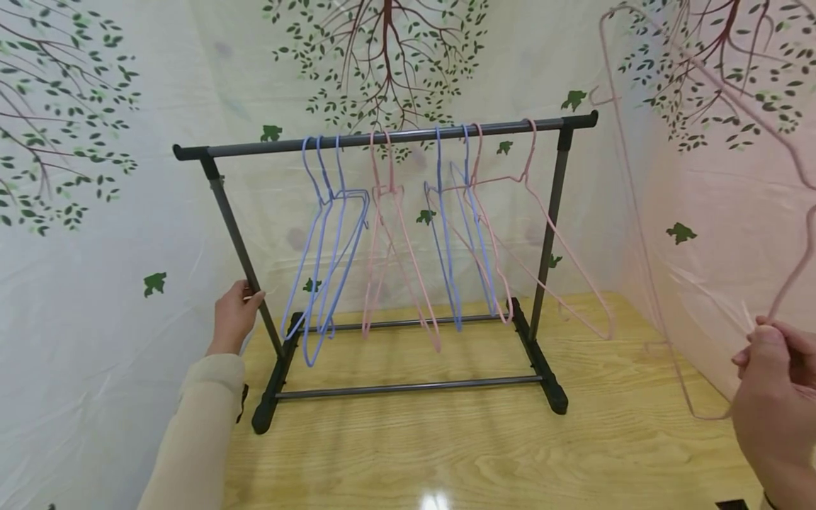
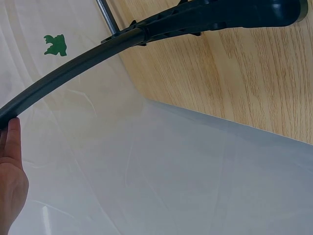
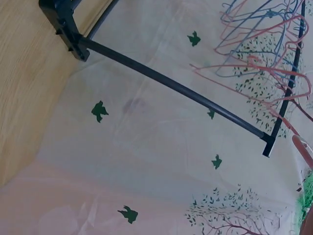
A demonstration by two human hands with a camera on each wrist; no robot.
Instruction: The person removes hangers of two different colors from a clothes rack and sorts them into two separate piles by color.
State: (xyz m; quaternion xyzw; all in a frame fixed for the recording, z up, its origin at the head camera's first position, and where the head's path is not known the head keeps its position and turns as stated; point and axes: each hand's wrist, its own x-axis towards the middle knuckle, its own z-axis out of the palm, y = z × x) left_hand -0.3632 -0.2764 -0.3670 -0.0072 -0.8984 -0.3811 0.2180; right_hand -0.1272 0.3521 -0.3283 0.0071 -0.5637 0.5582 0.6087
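A black clothes rack point(image 1: 395, 137) stands on the wooden table, with blue and pink wire hangers on its top bar. My left hand point(image 1: 236, 316) holds the rack's left post point(image 1: 232, 227) about halfway down; in the left wrist view, fingers point(image 2: 13, 142) meet that post at the left edge. Off to the right of the rack, my right hand point(image 1: 774, 386) pinches a pink hanger point(image 1: 627, 170) near its hook, the hanger raised and turned on its side. Only a sliver of this hand shows in the right wrist view, at the lower right edge.
Blue hangers point(image 1: 325, 241) hang at the left of the bar, pink hangers point(image 1: 401, 262) in the middle, and a mix of both colours on the right. Pale sheeting point(image 1: 210, 92) printed with trees and leaves encloses the table point(image 1: 408, 453). Black feet point(image 1: 554, 397) support the rack.
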